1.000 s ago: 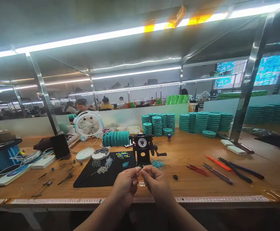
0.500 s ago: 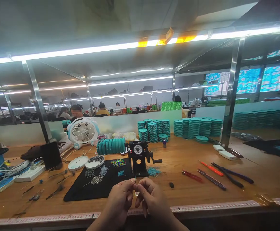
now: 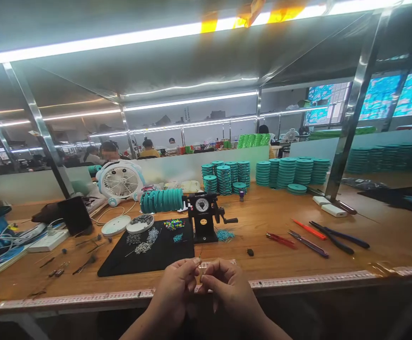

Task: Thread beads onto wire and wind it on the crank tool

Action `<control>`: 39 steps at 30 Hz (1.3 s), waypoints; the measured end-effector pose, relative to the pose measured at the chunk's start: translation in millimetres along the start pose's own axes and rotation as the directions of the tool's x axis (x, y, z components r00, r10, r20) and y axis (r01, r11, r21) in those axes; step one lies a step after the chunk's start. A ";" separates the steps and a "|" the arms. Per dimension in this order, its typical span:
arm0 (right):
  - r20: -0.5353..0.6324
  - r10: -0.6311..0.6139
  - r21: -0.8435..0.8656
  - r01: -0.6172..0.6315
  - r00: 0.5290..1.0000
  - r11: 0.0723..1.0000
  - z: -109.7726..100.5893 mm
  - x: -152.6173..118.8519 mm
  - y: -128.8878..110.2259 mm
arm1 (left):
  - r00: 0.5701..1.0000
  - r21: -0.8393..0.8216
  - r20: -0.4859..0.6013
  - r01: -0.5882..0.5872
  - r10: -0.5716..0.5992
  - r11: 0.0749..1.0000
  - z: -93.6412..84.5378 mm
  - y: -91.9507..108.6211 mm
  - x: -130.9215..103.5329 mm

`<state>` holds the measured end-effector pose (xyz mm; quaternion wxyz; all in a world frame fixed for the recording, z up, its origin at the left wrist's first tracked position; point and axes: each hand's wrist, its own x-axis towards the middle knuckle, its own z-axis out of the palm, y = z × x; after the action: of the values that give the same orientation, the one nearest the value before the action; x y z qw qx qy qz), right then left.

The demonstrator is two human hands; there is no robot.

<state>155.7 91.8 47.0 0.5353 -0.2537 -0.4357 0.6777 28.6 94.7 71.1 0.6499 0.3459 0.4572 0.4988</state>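
My left hand (image 3: pixel 177 285) is closed in a pinch at the table's front edge. A thin, tiny piece stands up from its fingertips, too small to name. Close beside it, my right hand (image 3: pixel 229 288) also pinches, thumb against forefinger, on something I cannot make out. Just beyond my fingers stands a black hand-crank winder (image 3: pixel 203 219) with a round dial, its shaft loaded with a row of teal spools (image 3: pixel 161 200). To the left, a black mat (image 3: pixel 115 264) carries coloured beads (image 3: pixel 174 224), small metal parts (image 3: pixel 143 248) and short teal pieces (image 3: pixel 178 238).
Stacked teal spools (image 3: pixel 223 179) line the back. Pliers (image 3: pixel 333 238), red tweezers (image 3: pixel 280 240) and an orange tool (image 3: pixel 308 229) lie right. A white fan (image 3: pixel 121 182) and a dish of grey parts (image 3: pixel 140 224) stand left. A measuring tape (image 3: pixel 315 278) runs along the front edge.
The view has tilted down, so the bench appears higher. My hands have drawn slightly apart at the fingertips, both still pinching.
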 end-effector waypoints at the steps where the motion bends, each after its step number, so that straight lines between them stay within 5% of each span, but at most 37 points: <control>1: 0.012 0.014 0.020 -0.014 1.000 1.000 -0.2 -5.0 1.9 | 1.000 0.003 0.006 0.001 -0.001 1.000 -0.2 -2.5 -4.5; 11: 0.013 -0.065 -0.056 0.066 0.998 0.996 -7.8 -36.0 34.0 | 0.984 -0.033 0.132 0.121 -0.116 0.992 -0.2 -22.8 -30.5; 24: -0.090 -0.007 0.037 0.010 0.996 0.999 6.7 -43.2 11.8 | 0.985 -0.015 0.155 0.075 -0.072 0.997 -2.9 -21.6 -42.5; 29: -0.029 -0.028 0.102 0.031 0.999 0.994 6.3 -44.8 16.3 | 0.980 -0.055 0.185 0.083 -0.071 0.995 -0.3 -16.7 -49.0; 33: 0.003 -0.075 -0.118 0.075 0.997 0.990 -5.6 -43.7 14.9 | 0.987 0.041 0.147 0.053 -0.059 0.998 -6.1 -13.4 -49.8; 36: 0.040 -0.277 -0.464 0.264 0.960 0.846 -13.9 -38.7 -4.5 | 0.993 0.200 0.104 0.036 -0.058 0.979 -11.7 -8.5 -50.4; 39: 0.298 -0.357 -0.685 0.459 0.885 0.566 -17.6 -26.4 -27.8 | 0.994 0.290 0.106 0.002 -0.034 0.957 -14.7 -1.8 -50.0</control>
<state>191.8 73.8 59.1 0.4988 -0.2970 -0.7511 0.3143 11.3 45.8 76.9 0.6209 0.4600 0.4922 0.4008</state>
